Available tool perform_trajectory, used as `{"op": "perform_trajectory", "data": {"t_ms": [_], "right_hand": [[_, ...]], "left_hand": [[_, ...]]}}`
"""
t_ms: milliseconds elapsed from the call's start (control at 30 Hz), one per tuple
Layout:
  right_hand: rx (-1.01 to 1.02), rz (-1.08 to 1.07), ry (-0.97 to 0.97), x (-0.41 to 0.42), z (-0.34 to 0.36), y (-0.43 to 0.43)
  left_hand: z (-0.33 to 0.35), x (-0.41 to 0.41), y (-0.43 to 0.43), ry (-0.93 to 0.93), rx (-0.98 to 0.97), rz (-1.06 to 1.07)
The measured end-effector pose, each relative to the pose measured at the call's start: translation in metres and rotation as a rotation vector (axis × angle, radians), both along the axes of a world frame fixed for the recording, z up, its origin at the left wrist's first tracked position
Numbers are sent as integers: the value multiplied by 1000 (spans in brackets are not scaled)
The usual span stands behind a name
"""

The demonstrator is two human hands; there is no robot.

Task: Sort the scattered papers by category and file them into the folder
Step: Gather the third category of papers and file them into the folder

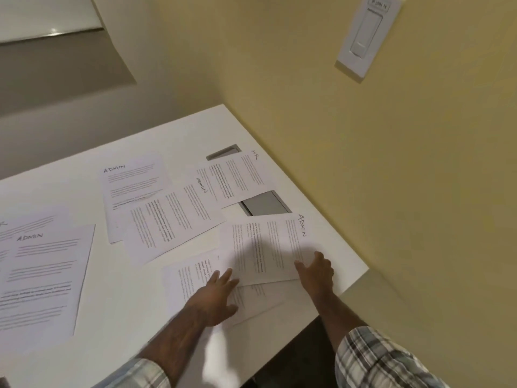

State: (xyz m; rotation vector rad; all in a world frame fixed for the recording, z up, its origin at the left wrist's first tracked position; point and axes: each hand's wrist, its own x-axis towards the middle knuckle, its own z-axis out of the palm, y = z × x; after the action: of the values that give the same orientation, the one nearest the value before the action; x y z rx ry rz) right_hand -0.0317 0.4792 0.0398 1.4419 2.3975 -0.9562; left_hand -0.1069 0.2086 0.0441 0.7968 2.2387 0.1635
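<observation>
The left hand (216,294) reaches forward from a plaid sleeve (140,373), palm down, its straight fingers pressing flat on a printed sheet (187,278) near the front of the white bench (181,130). It grips nothing. The right hand (317,271) lies just beside it, forearm stretched along the bench's right edge, with spread, relaxed fingers resting on the near corner of a sheet headed ADMIN (265,247); it too holds nothing.

That ADMIN sheet overlaps the one under the left hand. Its heading points toward the yellow wall (391,163) on the right, so its long axis runs across the bench and its text lines run away from the person.

Farther out, a second ADMIN sheet (170,219) lies turned the same way, overlapping an upright third ADMIN sheet (131,180). A sheet marked HR (235,177) partly covers a grey rectangular slot (265,204) in the bench. At far left lies another ADMIN page (47,275), upright, over a further sheet (28,222). A white light switch (363,35) sits on the wall.
</observation>
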Motion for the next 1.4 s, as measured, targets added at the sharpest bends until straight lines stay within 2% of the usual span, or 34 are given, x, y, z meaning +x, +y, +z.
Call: {"op": "perform_trajectory", "data": {"t_ms": [200,433,500,533,667,733,833,933,1000,1067,1200,1267,1400], "right_hand": [[-118,-188,95,-15,-8,12],[-761,-694,606,-14,-4,-10],[-860,-722,654,-16,-5,-31],[-845,-721,639,-18,-6,-41],[-605,-669,505,-36,-4,-60],[-430,-539,446,-44,6,-55],[-189,-324,393,-52,35,-41],[-98,-162,464,-56,69,-27],[-166,-55,515,-60,93,-22],[-322,68,547,-67,110,-19],[-614,203,607,-80,131,-28],[-653,210,634,-88,136,-38],[-615,172,617,-108,135,-61]], "left_hand": [[-15,10,1,4,-36,-57],[-5,13,8,12,-45,-63],[-2,13,11,12,-49,-57],[-2,13,12,16,-53,-59],[-1,8,12,5,-69,-82],[3,3,10,-17,-44,-77],[15,-9,3,80,169,18],[37,-30,-5,225,423,206],[52,-49,-10,286,530,355],[71,-68,-15,274,616,529],[107,-94,-32,-4,829,901],[117,-96,-42,-172,941,974],[118,-85,-60,-383,955,1018]]}}
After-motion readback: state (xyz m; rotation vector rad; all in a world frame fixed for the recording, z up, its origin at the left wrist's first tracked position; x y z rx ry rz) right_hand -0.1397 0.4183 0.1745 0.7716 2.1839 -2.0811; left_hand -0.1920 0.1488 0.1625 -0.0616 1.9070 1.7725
